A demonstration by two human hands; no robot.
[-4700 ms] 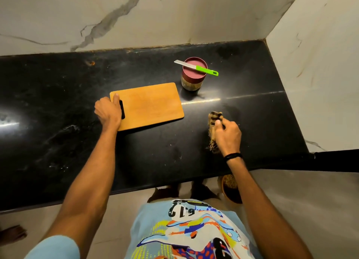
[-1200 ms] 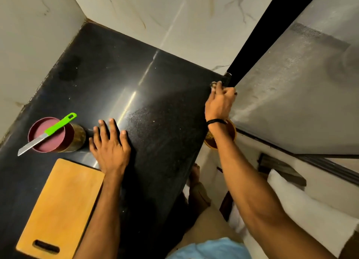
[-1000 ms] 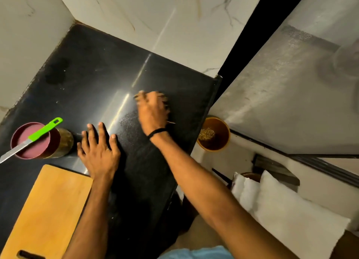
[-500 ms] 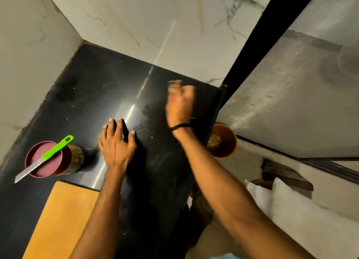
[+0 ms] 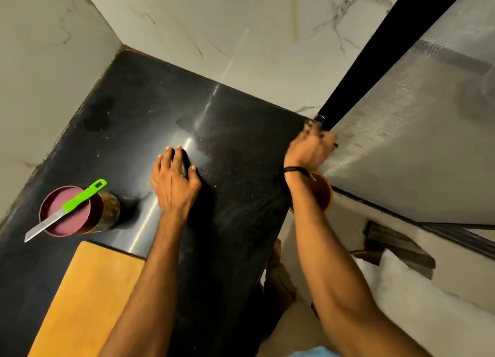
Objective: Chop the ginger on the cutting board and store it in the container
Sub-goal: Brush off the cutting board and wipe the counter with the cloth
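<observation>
My left hand lies flat, fingers straight, on the black counter mid-frame. My right hand, at its right edge, is blurry; I cannot tell its fingers.

The black stone worktop ran into a corner between marble-patterned walls, its polished surface dotted with pale specks and crossed by a strip of reflected light. A wooden cutting board lay at the near end, and just beyond it, close to the back edge, stood a red-lidded container with a green-handled knife laid across its lid. A person's left hand rested flat, fingers spread, on the middle of the worktop, between the container and the front edge.
</observation>
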